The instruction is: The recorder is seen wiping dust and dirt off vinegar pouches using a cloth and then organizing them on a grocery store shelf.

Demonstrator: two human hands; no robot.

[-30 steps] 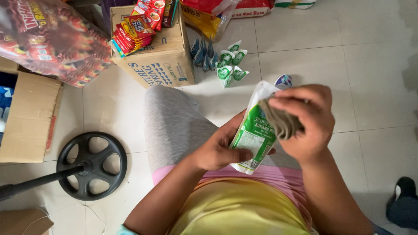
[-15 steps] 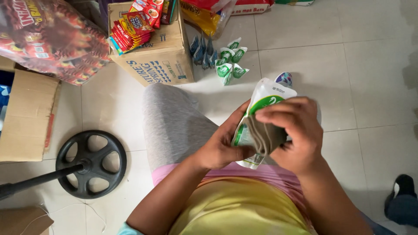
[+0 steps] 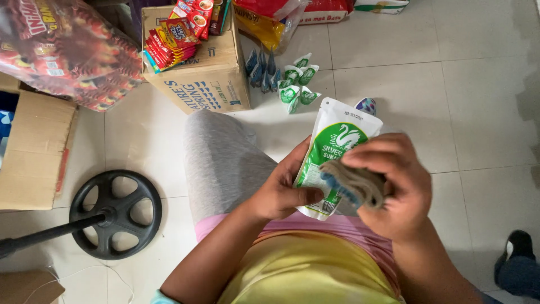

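Observation:
I sit on a tiled floor with a white and green pouch (image 3: 335,141) held upright over my lap. My left hand (image 3: 281,188) grips the pouch along its left edge, thumb across the lower front. My right hand (image 3: 394,180) is closed on a bunched grey cloth (image 3: 351,183) and presses it against the lower right of the pouch's front. A bent knee in grey fabric (image 3: 219,163) lies to the left of the pouch.
Several small green and white sachets (image 3: 295,84) lie on the floor ahead, beside a cardboard box (image 3: 208,79) topped with red snack packs (image 3: 174,34). A black round stand base (image 3: 115,214) sits at left, another carton (image 3: 34,152) beyond it, a shoe (image 3: 517,264) at right.
The pouch has tilted more upright and its front now shows. My right hand with the cloth has slid down from the pouch's upper part to its lower right.

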